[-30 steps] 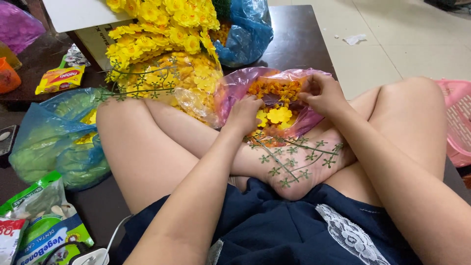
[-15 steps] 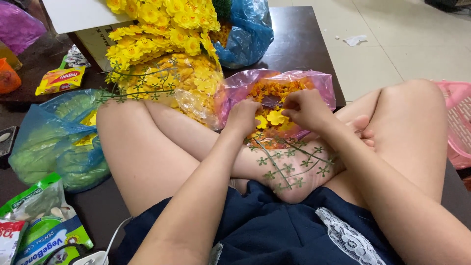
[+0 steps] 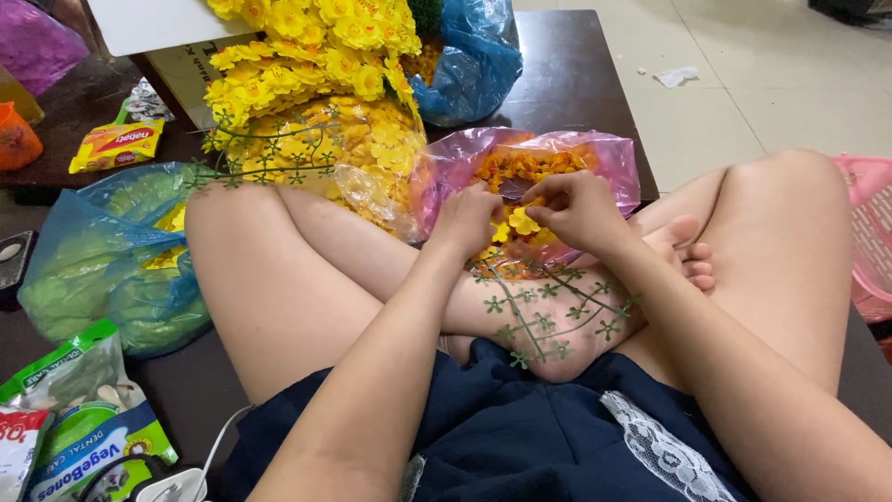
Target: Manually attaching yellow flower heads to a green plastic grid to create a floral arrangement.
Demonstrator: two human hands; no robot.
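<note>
I sit cross-legged on a dark table. My left hand [image 3: 467, 218] and my right hand [image 3: 576, 209] meet at the mouth of a pink plastic bag [image 3: 452, 163] full of loose orange-yellow flower heads. Both hands pinch a small yellow artificial flower [image 3: 521, 223] between the fingertips. A green plastic branch [image 3: 544, 311] with small star-shaped tips lies across my foot and shin, just below the hands.
A heap of finished yellow flower stems [image 3: 311, 46] and a clear bag of yellow petals [image 3: 358, 153] lie ahead. Blue bags [image 3: 102, 251] [image 3: 478, 60] sit left and back. Snack packets [image 3: 79, 418] lie front left; a pink basket [image 3: 869, 232] stands right.
My right hand has come down and left from the bag's far side to meet the left hand, and both now hold a yellow flower above the branch.
</note>
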